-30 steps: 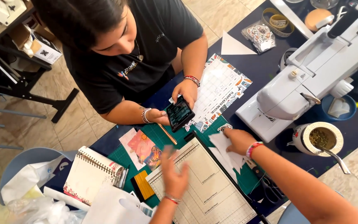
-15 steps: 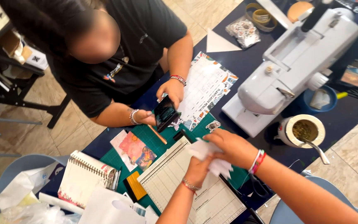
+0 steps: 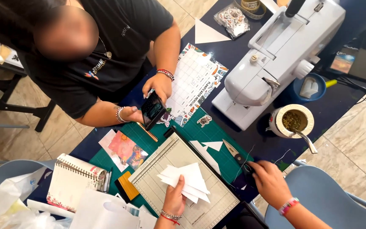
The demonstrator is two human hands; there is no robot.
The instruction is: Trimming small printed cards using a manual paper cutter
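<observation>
My left hand [image 3: 175,198] pinches a small stack of white paper triangles [image 3: 188,179] and holds it on the pale gridded trimming board [image 3: 162,169]. To the right, my right hand [image 3: 270,182] is closed over the black handles of a pair of scissors [image 3: 235,153]. The scissors lie on the green cutting mat [image 3: 217,135] with their blades pointing up and left. Two more white paper triangles [image 3: 208,149] lie on the mat beside the blades.
A person across the table holds a dark phone [image 3: 152,110] over a printed calendar sheet [image 3: 195,80]. A white sewing machine [image 3: 276,51], a cup with a metal straw [image 3: 292,122], a spiral notebook [image 3: 75,182] and a grey chair [image 3: 327,199] surround the mat.
My right hand has left the white paper and moved right onto the scissors. My left hand stays on the paper stack. The view has tilted towards the table.
</observation>
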